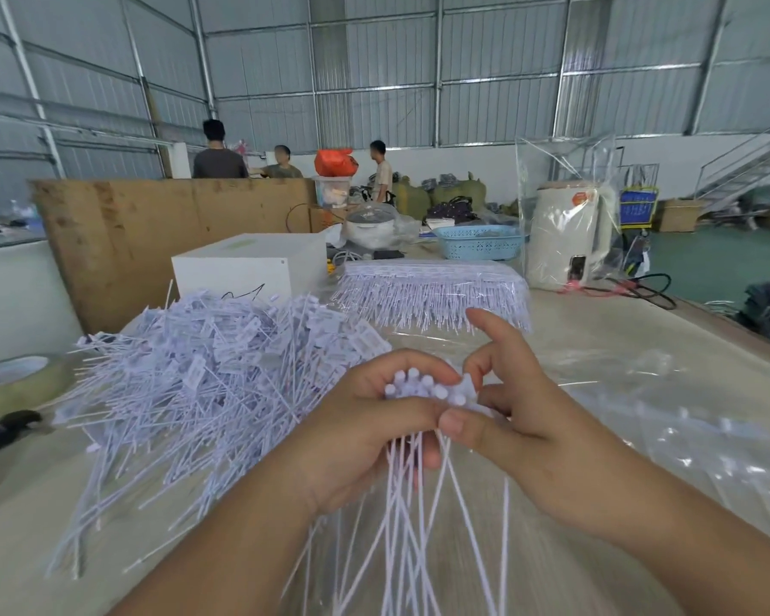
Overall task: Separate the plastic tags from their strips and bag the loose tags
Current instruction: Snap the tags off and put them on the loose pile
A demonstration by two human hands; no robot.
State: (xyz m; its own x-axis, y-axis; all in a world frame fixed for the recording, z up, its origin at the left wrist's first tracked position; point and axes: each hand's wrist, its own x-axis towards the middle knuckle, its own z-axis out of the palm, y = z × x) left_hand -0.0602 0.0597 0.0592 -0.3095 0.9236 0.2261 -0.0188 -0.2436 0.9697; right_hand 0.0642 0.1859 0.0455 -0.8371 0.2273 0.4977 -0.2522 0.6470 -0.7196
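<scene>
Bare table [596, 340] is seen beyond the fingertips, up to the stacked strips [434, 289]; a clear bag [685, 437] is spread to the right of the right hand [521, 420]. The loose tags [205, 371] are heaped just left of the left hand [361, 437]. The bundle of tags [423, 389] is gripped between both hands, left fingers curled round it, right thumb pressed on it, right forefinger raised. Its heads are partly hidden by fingers; the tails are blurred and cut off at the bottom edge.
</scene>
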